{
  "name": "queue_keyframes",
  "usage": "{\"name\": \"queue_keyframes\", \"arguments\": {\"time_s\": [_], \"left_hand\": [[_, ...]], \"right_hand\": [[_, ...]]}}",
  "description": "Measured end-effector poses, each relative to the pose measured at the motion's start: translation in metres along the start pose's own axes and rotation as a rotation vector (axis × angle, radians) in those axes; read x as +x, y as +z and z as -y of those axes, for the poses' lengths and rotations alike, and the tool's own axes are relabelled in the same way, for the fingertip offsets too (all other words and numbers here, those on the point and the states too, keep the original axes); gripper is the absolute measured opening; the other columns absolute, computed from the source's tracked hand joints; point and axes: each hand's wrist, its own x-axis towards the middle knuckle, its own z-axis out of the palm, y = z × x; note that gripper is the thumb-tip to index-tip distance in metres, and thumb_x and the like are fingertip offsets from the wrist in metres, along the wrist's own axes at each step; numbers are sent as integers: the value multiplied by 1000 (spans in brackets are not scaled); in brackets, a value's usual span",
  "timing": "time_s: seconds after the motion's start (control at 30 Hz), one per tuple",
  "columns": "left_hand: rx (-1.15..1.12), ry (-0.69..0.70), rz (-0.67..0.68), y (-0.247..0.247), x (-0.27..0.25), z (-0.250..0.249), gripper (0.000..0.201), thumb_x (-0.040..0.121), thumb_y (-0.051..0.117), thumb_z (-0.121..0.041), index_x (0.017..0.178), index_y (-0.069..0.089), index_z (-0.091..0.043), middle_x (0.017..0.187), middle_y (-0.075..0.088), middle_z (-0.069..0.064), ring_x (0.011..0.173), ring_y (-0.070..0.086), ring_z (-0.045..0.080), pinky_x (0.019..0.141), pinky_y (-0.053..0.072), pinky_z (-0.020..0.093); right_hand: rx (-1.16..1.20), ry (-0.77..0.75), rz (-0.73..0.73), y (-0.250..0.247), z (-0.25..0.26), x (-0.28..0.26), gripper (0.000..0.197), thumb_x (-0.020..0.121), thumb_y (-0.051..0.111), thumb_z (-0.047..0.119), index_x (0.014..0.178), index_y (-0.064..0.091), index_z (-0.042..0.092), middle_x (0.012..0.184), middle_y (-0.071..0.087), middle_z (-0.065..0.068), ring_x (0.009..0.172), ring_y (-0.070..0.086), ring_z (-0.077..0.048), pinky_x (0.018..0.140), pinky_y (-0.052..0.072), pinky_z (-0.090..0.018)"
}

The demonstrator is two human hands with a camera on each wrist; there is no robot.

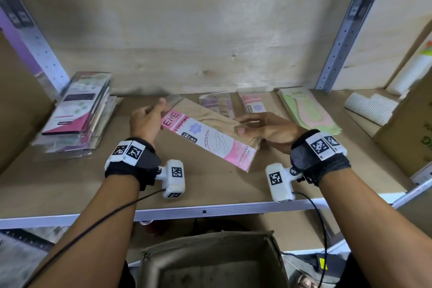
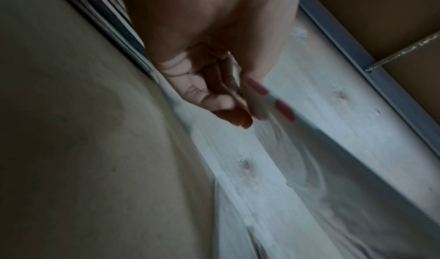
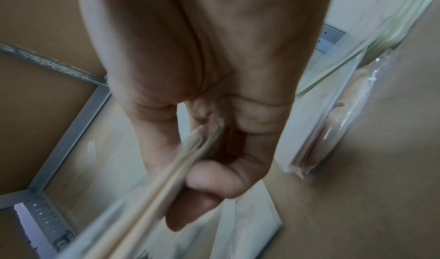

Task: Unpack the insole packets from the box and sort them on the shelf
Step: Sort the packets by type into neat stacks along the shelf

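Observation:
Both hands hold a pink-and-white "ENE" packet point(image 1: 208, 138) above the wooden shelf point(image 1: 210, 184). My left hand point(image 1: 149, 119) pinches its far-left end, seen blurred in the left wrist view as the packet point(image 2: 269, 101) between thumb and fingers. My right hand point(image 1: 259, 128) grips the right edge; the packet point(image 3: 166, 172) runs edge-on between thumb and fingers. Sorted packets lie along the shelf's back: a purple packet point(image 1: 216, 103), a pink packet point(image 1: 253, 103) and a green packet point(image 1: 308, 110). A dark-and-pink stack point(image 1: 77, 114) lies at the left. The open cardboard box point(image 1: 210, 262) stands below.
Metal uprights point(image 1: 343, 28) frame the shelf, with a wooden back panel point(image 1: 187, 30) behind. A cardboard carton point(image 1: 406, 124) with white rolled items point(image 1: 371, 107) sits at the right. Another carton wall point(image 1: 18, 105) closes the left side.

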Motion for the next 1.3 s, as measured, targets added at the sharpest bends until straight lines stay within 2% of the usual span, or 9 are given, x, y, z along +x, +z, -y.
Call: {"name": "queue_keyframes", "arguments": {"time_s": [0.13, 0.27, 0.5, 0.67, 0.73, 0.93, 1.07, 1.2, 1.3], "left_hand": [[-12, -26, 70, -3, -1, 0, 30, 94, 63, -44, 83, 75, -19, 57, 71, -6, 45, 60, 0, 43, 43, 12], [-63, -173, 154, -5, -2, 1, 34, 92, 63, -50, 83, 68, -17, 64, 74, -5, 75, 67, 18, 80, 51, 34], [230, 4, 267, -8, -2, 5, 59, 86, 56, -69, 52, 52, -21, 53, 63, -2, 38, 48, 4, 51, 36, 24], [242, 59, 331, -7, -1, 11, 48, 91, 59, -58, 79, 67, -12, 74, 76, 1, 64, 70, 11, 65, 49, 24], [248, 93, 333, -7, -2, 10, 41, 95, 58, -50, 68, 63, -19, 60, 68, -4, 56, 64, 10, 52, 43, 18], [284, 78, 273, -6, -3, 5, 52, 92, 56, -58, 55, 54, -22, 46, 54, -7, 51, 60, 11, 57, 39, 25], [232, -4, 306, -7, -6, 1, 53, 88, 58, -63, 55, 54, -22, 66, 62, 7, 71, 68, 23, 73, 51, 34], [54, -73, 374, -7, -9, -3, 49, 93, 61, -50, 58, 52, -19, 67, 50, 16, 37, 50, 12, 39, 33, 17], [-178, -178, 423, -7, -9, -5, 38, 95, 62, -43, 72, 60, -13, 63, 58, 11, 30, 37, 9, 28, 21, 16]], "right_hand": [[-4, -13, 13, -6, 0, 0, 39, 89, 66, 0, 127, 60, 2, 92, 75, -2, 79, 71, -9, 67, 54, -17], [-21, -13, 34, -10, 1, -1, 39, 89, 65, 0, 127, 61, 4, 95, 72, -5, 85, 67, -13, 68, 52, -16], [-58, 42, 15, -21, -2, -5, 39, 89, 66, 1, 128, 62, 5, 103, 70, -13, 90, 64, -20, 72, 50, -20], [-87, 42, 35, -27, -5, -8, 41, 88, 67, 3, 128, 62, 5, 113, 68, -18, 99, 63, -24, 83, 47, -28], [-98, 35, 46, -29, -5, -9, 41, 88, 67, 4, 128, 62, 5, 119, 66, -23, 101, 63, -25, 86, 47, -29], [-146, 47, 51, -31, -5, -11, 40, 89, 67, 6, 128, 63, 8, 123, 65, -25, 106, 61, -28, 94, 43, -37], [-140, 58, -23, -30, -6, -11, 36, 87, 70, 8, 122, 65, 6, 119, 67, -26, 101, 61, -30, 90, 42, -41], [-145, 48, -54, -28, -5, -10, 30, 86, 71, 12, 114, 67, 1, 122, 61, -33, 98, 57, -33, 88, 36, -44], [-146, 27, -48, -27, -4, -9, 34, 89, 69, 11, 119, 64, -4, 118, 62, -33, 97, 54, -31, 86, 35, -43]]}}
